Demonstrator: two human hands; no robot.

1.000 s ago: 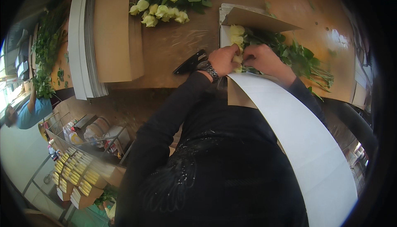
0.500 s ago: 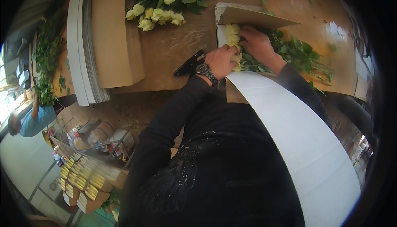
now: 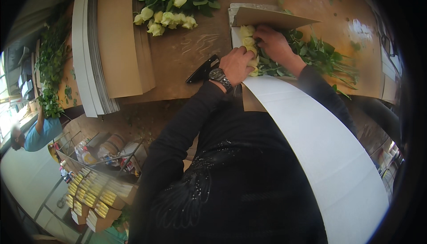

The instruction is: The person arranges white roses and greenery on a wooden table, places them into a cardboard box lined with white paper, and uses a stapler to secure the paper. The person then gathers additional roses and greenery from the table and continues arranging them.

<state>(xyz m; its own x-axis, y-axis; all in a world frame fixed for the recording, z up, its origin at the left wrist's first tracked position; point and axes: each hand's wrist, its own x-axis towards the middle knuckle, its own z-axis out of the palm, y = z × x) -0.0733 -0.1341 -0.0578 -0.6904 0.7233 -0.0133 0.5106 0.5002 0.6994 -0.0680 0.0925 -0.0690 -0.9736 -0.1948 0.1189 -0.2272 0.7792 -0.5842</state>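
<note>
A row of pale yellow roses (image 3: pixel 247 42) lies on a white-faced cardboard sheet, blossoms to the left. Their leafy stems (image 3: pixel 327 58) stretch right across the table. My left hand (image 3: pixel 236 65), with a dark watch (image 3: pixel 219 76) at the wrist, is closed over the nearer blossoms, fingers bent round them. At the farther blossoms, my right hand (image 3: pixel 274 44) has its fingers curled against a rose; its fingertips are partly hidden. Behind them a brown cardboard flap (image 3: pixel 273 18) stands tilted up. The sheet's long white end (image 3: pixel 320 155) hangs over the table edge toward me.
Left of my hands lies a black flat tool (image 3: pixel 202 69). More cream roses (image 3: pixel 169 19) lie at the far left of the table, beside stacked cardboard sheets (image 3: pixel 120 39). A wire cart (image 3: pixel 111 150) and boxed bunches (image 3: pixel 95 195) stand lower left. A person in blue (image 3: pixel 43 133) works farther left.
Both hands stay at the roses with only slight finger shifts. The whole view has moved a little. The person in blue shows slightly farther right.
</note>
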